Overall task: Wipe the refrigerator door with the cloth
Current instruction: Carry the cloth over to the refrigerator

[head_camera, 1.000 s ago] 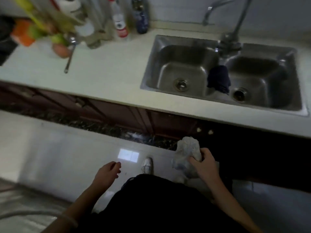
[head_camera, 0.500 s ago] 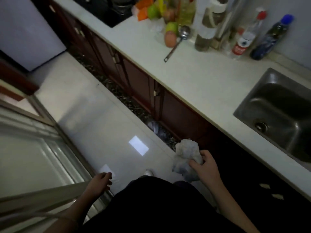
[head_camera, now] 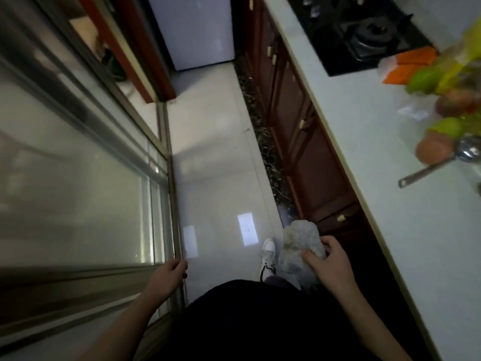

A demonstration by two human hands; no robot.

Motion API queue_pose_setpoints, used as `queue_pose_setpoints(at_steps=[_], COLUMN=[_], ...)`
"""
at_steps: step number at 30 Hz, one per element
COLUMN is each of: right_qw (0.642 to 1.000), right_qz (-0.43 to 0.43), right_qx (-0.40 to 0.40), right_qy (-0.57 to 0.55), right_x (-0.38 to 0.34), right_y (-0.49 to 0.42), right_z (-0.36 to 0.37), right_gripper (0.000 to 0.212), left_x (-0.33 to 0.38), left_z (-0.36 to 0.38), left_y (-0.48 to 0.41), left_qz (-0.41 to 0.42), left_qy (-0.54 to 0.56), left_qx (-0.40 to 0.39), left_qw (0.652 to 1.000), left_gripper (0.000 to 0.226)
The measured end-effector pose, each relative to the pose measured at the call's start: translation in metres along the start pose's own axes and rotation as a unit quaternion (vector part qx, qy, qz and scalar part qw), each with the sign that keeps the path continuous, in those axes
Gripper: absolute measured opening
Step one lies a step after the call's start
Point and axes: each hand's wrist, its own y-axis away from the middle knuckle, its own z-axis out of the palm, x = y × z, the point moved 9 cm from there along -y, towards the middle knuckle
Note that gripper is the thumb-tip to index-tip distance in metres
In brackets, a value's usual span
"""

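Right hand (head_camera: 329, 264) grips the bunched cloth (head_camera: 299, 241); no writing is legible.

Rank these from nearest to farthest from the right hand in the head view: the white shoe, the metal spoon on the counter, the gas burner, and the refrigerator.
From the right hand, which grips the cloth:
1. White shoe, just left of it on the floor.
2. Metal spoon, up right on the counter.
3. Gas burner, far along the counter.
4. Refrigerator, at the end of the aisle; its order with the burner is close.
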Motion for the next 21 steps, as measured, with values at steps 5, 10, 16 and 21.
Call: queue_pose_setpoints(at_steps=[5,10,16,21], right_qw=[0.995,0.979,0.966,0.971], right_qz=[-0.056,-0.112,-0.125,-0.117], right_qx=[-0.077,-0.154,-0.194,-0.167], right_qy=[0.034,0.076,0.116,0.126], right_x=[-0.093,-0.185,-0.259,-0.311], right_y=[-0.079,-0.14,-0.213,-0.274], right_z=[0.035,0.075,0.127,0.154], right_gripper=[0.035,0.034,0.034,0.032], left_x=[-0.016,-0.022,-0.002,0.05], left_z=[-0.029,-0.046,-0.07,-0.115], left_y=[-0.009,-0.017,-0.064,-0.149], left_qz=[-0.089,-0.156,-0.198,-0.179], left_qy=[0.08,0.159,0.239,0.221], left_qx=[0.079,0.128,0.145,0.117], left_qw=[0.99,0.966,0.939,0.952], left_gripper=[0.032,0.031,0.03,0.033])
